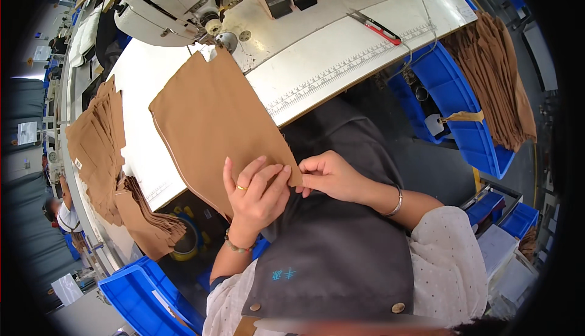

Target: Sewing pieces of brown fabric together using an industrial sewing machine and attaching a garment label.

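Brown panel [207, 113] stretched out from sewing machine [146, 16]. Left hand [261, 196]: fingers spread over it, likely steadying; thumb hidden, grip unclear. Right hand [334, 177] pinched corner farthest from machine, seemingly controlling edge.

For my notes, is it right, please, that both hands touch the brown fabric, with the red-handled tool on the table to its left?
Not its left: the head view shows the red-handled tool on the table, right of the brown fabric; the rest stands.
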